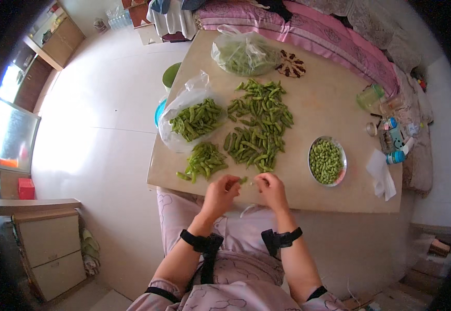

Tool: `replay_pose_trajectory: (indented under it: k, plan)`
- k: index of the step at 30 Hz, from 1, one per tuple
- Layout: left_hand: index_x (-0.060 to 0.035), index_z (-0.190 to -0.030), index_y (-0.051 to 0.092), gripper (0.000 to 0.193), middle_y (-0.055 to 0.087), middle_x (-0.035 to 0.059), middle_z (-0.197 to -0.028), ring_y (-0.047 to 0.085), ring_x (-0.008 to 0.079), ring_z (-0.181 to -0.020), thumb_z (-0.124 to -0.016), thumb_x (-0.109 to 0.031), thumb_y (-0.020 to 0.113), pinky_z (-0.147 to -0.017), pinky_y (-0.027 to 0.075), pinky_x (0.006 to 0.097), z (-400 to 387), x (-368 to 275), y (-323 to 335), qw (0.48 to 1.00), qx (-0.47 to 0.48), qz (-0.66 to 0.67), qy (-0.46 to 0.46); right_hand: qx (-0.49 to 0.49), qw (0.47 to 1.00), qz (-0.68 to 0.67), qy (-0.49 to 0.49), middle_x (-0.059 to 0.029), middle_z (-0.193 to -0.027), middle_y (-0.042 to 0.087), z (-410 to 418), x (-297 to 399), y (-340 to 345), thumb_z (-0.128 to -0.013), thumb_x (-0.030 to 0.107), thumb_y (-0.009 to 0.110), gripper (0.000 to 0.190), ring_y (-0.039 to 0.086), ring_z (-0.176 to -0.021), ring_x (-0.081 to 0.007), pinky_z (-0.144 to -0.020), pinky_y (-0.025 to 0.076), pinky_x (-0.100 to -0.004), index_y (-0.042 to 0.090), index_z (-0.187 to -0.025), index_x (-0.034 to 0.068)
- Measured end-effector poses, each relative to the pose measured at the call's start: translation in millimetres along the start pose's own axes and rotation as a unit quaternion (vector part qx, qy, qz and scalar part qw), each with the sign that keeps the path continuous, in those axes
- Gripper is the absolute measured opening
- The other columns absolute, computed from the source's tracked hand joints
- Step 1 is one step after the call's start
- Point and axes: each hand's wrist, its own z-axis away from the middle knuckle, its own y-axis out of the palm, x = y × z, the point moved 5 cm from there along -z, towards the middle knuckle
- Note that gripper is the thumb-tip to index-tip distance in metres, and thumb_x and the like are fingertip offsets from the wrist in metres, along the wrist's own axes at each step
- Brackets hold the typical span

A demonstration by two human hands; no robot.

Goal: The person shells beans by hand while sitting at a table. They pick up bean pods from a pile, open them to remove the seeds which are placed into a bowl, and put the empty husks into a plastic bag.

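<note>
My left hand (222, 194) is above the near edge of the table, its thumb and fingers pinching a green soybean pod (243, 180). Close by on the right is my right hand (272, 190), with its fingers curled; small pale bits show near its fingertips, but I cannot tell whether it grips them. Beyond both hands lies a wide heap of green pods (258, 136). A smaller pile of pods (206, 160) is just past my left hand. To the right, shelled green beans (323, 161) fill much of a white bowl (344, 149).
An opened plastic bag (167, 134) with pods lies at the table's left edge. A fuller plastic bag (245, 54) stands at the back beside a patterned trivet (290, 64). White tissue (381, 175), a green cup (370, 97) and blue-capped containers (395, 157) line the right side of the table (318, 101).
</note>
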Motion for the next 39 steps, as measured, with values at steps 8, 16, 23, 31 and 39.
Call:
replay_pose_trajectory:
  k: [8, 16, 23, 31, 39]
  plan:
    - [-0.0017, -0.1, 0.057, 0.022, 0.055, 0.0105, -0.094, 0.058, 0.0152, -0.074, -0.078, -0.004, 0.056, -0.065, 0.047, 0.0259, -8.3, -6.4, -93.8, 0.933, -0.306, -0.15, 0.115, -0.213, 0.97, 0.105, 0.051, -0.0099, -0.083, 0.057, -13.7, -43.2, -122.0, -0.086, 0.017, 0.05, 0.019, 0.057, -0.063, -0.0169, -0.056, 0.045, -0.0288, 0.06, -0.092, 0.002]
    - [-0.0041, -0.096, 0.058, 0.019, 0.051, 0.0099, -0.095, 0.056, 0.0153, -0.068, -0.077, -0.003, 0.056, -0.061, 0.047, 0.0262, -11.5, -4.0, -84.2, 0.926, -0.299, -0.186, 0.139, -0.205, 0.976, 0.053, 0.052, -0.0077, -0.089, 0.059, -14.1, -64.0, -120.8, -0.083, 0.011, 0.053, 0.015, 0.058, -0.07, -0.0176, -0.055, 0.047, -0.0272, 0.06, -0.094, 0.004]
    - [-0.0039, -0.092, 0.059, 0.015, 0.053, 0.0099, -0.089, 0.056, 0.017, -0.065, -0.078, -0.005, 0.056, -0.059, 0.048, 0.0272, -2.8, -10.2, -63.2, 0.954, -0.226, -0.156, 0.119, -0.091, 0.982, 0.151, -0.07, -0.0103, -0.085, 0.055, -11.6, 4.7, -13.2, -0.073, 0.009, 0.063, 0.021, 0.055, -0.077, -0.0245, -0.07, 0.045, -0.0338, 0.057, -0.092, 0.005]
    - [-0.0045, -0.092, 0.06, 0.016, 0.054, 0.0117, -0.085, 0.057, 0.0213, -0.062, -0.077, -0.009, 0.056, -0.058, 0.046, 0.0305, -5.2, 16.5, -135.0, 0.914, -0.347, -0.197, 0.074, -0.099, 0.977, 0.182, -0.056, -0.0087, -0.083, 0.047, -21.0, 18.4, -10.4, -0.073, 0.01, 0.063, 0.026, 0.053, -0.067, -0.0209, -0.061, 0.045, -0.0309, 0.057, -0.098, 0.007]
    - [-0.0065, -0.085, 0.059, 0.017, 0.055, 0.0116, -0.088, 0.056, 0.0271, -0.08, -0.07, -0.015, 0.059, -0.071, 0.045, 0.037, -53.7, 10.0, -169.8, 0.859, -0.337, -0.381, -0.06, -0.073, 0.975, 0.21, -0.015, -0.0098, -0.088, 0.048, -19.1, -0.7, -6.7, -0.072, 0.013, 0.065, 0.028, 0.053, -0.068, -0.0218, -0.066, 0.045, -0.0348, 0.057, -0.099, 0.009]
